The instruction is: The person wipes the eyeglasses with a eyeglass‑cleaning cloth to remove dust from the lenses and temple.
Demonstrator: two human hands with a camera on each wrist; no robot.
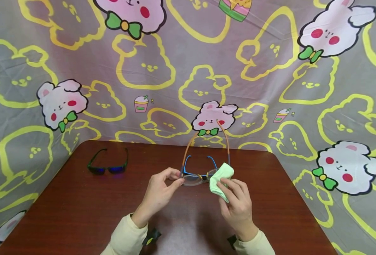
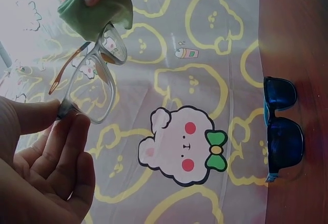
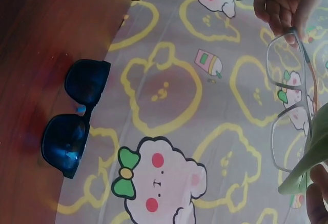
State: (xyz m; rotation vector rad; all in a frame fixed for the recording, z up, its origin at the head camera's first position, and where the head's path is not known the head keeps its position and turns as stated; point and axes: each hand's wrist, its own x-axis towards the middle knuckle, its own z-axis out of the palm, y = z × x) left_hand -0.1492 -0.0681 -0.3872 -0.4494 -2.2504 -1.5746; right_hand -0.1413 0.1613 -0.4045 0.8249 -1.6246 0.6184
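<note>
Clear-framed eyeglasses (image 1: 192, 180) with orange-brown temples are held up over the table, temples pointing away. My left hand (image 1: 162, 187) pinches them between thumb and fingers at the left hinge corner, as the left wrist view also shows. In my right hand (image 1: 238, 205) is a light green cloth (image 1: 221, 180), pinched between thumb and fingers. The cloth (image 2: 97, 11) lies against the right end of the eyeglasses (image 2: 100, 88) and hides part of that lens. In the right wrist view, the cloth (image 3: 310, 155) covers one end of the frame.
Behind the held eyeglasses, blue-framed sunglasses (image 1: 188, 166) rest on the brown table (image 1: 79, 212). Dark-framed sunglasses (image 1: 108, 169) with blue lenses lie farther left. A patterned curtain (image 1: 175, 99) hangs along the table's back and sides.
</note>
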